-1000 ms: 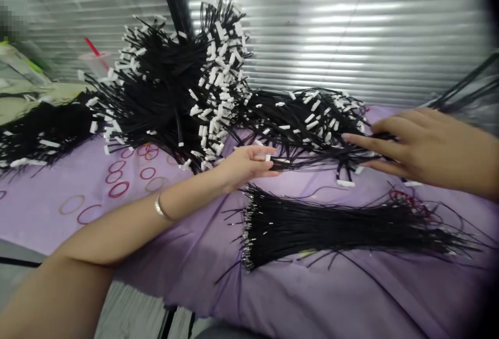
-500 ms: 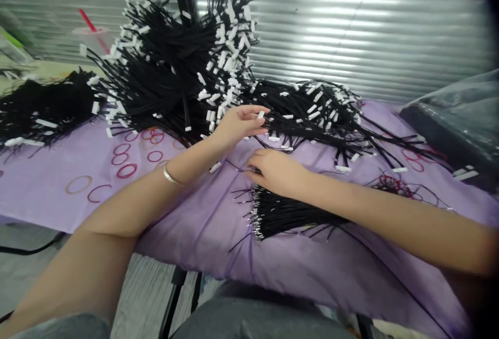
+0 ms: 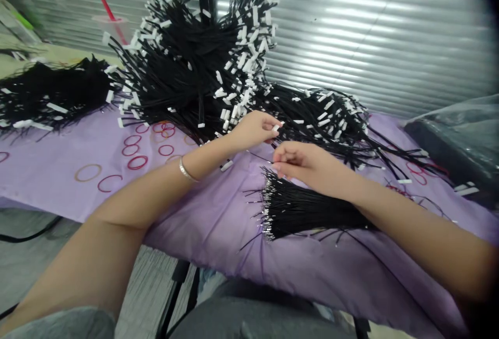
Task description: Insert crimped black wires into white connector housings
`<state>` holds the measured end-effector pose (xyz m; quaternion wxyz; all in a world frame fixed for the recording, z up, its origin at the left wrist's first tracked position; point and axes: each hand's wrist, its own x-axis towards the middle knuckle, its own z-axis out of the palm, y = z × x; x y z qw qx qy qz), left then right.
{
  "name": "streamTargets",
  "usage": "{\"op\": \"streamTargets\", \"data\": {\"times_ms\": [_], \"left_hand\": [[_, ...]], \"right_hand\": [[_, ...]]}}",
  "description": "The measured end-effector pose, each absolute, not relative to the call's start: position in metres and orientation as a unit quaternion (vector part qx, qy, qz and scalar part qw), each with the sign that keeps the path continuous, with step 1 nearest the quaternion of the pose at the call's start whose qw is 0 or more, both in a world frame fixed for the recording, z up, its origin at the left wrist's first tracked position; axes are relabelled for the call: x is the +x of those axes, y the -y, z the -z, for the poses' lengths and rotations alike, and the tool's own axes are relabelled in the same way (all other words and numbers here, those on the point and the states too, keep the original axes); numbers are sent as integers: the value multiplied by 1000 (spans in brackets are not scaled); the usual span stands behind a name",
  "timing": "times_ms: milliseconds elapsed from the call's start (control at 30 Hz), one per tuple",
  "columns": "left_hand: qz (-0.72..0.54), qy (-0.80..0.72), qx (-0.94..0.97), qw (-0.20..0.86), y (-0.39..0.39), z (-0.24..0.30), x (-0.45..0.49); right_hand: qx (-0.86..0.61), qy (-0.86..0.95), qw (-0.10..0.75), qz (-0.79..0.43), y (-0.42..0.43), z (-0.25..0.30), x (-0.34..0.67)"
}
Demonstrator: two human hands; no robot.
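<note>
Head view: left hand (image 3: 253, 130) pinches a limp, light black wire (image 3: 286, 139) by its firmer white tab (image 3: 276, 127); right hand (image 3: 307, 162) has its fingers closed together.

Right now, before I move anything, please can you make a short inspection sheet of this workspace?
surface: wrinkled purple cloth.
job's things: big pile of black wires with white tabs; bundle of black wires with metal ends in front of it.
clutter: loose rubber bands on the cloth.
hands: left hand pinches a white tab; right hand seems to pinch a thin wire.
cables: black cord low at left.
surroundings: metal blinds behind; plastic cup with red straw.
</note>
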<state>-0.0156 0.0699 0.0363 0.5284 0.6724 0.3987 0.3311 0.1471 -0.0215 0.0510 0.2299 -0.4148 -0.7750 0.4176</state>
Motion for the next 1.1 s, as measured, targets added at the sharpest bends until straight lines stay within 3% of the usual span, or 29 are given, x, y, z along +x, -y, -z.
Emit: {"op": "streamTargets", "data": {"times_ms": [133, 300, 567, 1100], "left_hand": [[-267, -389, 568, 674, -41, -26, -11], [-213, -402, 451, 768, -7, -9, -11], [-193, -450, 381, 784, -5, -9, -15], [-206, -402, 429, 782, 0, -3, -17]], "right_hand": [[-467, 726, 303, -403, 30, -41, 178], [-546, 694, 316, -347, 35, -10, 193], [-530, 712, 368, -278, 39, 7, 183], [-549, 701, 330, -315, 39, -1, 182]]}}
